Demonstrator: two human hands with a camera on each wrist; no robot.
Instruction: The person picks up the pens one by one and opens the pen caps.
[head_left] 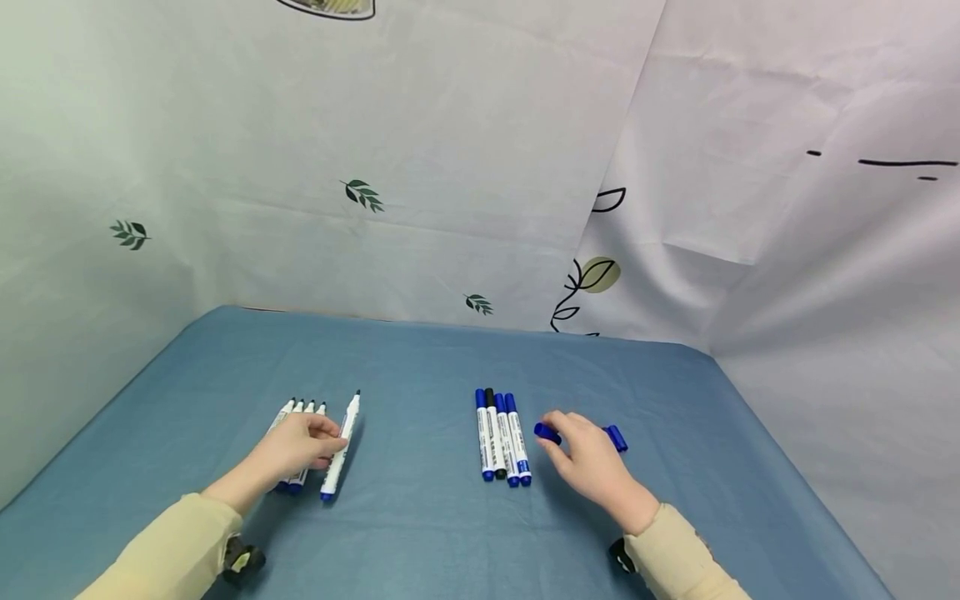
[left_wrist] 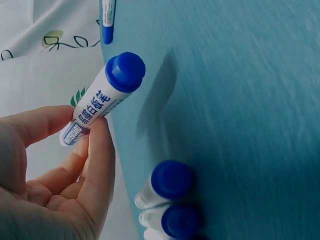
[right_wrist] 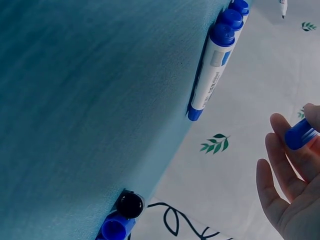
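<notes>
My left hand (head_left: 294,446) pinches a white whiteboard marker (head_left: 341,457) between thumb and fingers. Its dark tip is bare and points away, while its blue end (left_wrist: 125,72) faces back toward me. Beneath and left of that hand lie several uncapped white markers (head_left: 281,412), partly hidden by it. My right hand (head_left: 594,467) holds a small blue cap (head_left: 547,432) between thumb and forefinger, with the other fingers loosely bent in the right wrist view. Just left of it, several capped markers (head_left: 504,437) lie side by side, one with a black cap (head_left: 490,397).
Beyond the right hand lie more loose caps, a blue cap (head_left: 617,437) and a black cap (right_wrist: 131,205) among them. A blue cloth (head_left: 420,550) covers the table, and a pale printed curtain (head_left: 450,150) hangs behind and at both sides.
</notes>
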